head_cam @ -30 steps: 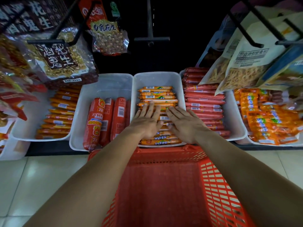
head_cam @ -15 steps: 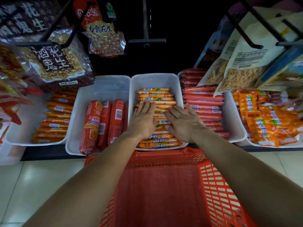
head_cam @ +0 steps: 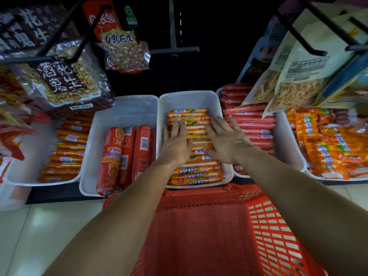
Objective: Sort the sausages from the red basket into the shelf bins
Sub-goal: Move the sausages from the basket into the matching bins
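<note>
Orange corn sausages fill the centre white bin on the shelf, stacked crosswise, in the head view. Left grip & right grip lie flat on the stack, fingers spread, pinching nothing. Red basket sits just in front, w/ no sausages showing in its visible part. Step, prob.: levelling the pile. Best done w/ light, even palm pressure, squaring ends to the bin walls so none roll over the front rim.

Behind the basket stands a row of bins, with the left hand and right hand side by side on the sausages in the middle bin, and bags hanging above.
</note>
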`<state>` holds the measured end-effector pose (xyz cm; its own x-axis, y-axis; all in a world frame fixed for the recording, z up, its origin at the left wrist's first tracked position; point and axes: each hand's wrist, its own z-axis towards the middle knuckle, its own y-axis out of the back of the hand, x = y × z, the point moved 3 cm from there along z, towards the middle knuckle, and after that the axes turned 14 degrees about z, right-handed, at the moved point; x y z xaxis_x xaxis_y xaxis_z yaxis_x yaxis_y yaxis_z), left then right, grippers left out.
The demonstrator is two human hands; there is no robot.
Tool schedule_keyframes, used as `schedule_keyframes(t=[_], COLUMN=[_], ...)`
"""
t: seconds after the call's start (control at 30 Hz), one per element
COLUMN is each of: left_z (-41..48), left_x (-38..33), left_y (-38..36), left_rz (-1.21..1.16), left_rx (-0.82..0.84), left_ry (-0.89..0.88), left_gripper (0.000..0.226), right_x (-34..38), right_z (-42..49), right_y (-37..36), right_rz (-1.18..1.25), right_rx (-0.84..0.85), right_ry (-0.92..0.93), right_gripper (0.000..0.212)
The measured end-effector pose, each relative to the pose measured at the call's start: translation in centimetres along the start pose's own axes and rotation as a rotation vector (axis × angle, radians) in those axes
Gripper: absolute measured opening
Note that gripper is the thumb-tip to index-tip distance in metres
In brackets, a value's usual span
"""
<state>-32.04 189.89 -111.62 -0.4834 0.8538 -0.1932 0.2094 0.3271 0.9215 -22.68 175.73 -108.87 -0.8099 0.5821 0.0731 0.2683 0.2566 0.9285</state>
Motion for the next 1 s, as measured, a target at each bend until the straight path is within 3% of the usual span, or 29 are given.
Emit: schedule_keyframes(t=[0.23,0.37,0.43,0.53,0.73,1.0], left_z=[-0.3,0.1,0.1,-0.1,-0.6,-0.7], left_x=[0.3,0.4,0.1,-0.7,-0.4,-1.7], left_y=[0.1,0.4,0.0,-0.3,-0.1,0.0], left_rz=[-0.085,-0.145,-0.215,-0.247,-0.331,-0.370], left_rx=[-0.066,-0.141,-0.100,-0.088,-0.067,-0.023], left_ry=[-0.010,0.040,0.129,0.194,0.156,0.217], left_gripper=[0.074,0.079,0.084,0.084,0.081,0.088], right_x=[-0.2,-0.9,-1.6,-2.5,-2.7,-2.2], right_z=[-0.3,-2.1,-3.3,-4.7,-5.1,-5.4], right_y=[0.0,0.0,-0.5,-2.0,-2.7,-2.1], right_rz=[0.061,0.251,0.321,0.375,0.407,0.500], right_rx=[-0.025,-0.238,-0.305,-0.245,-0.244,-0.194], right_ry=[0.008,-0.002,-0.062,-0.102,-0.123,-0.138], right_gripper=[0.084,0.071,0.070,0.078,0.080,0.064])
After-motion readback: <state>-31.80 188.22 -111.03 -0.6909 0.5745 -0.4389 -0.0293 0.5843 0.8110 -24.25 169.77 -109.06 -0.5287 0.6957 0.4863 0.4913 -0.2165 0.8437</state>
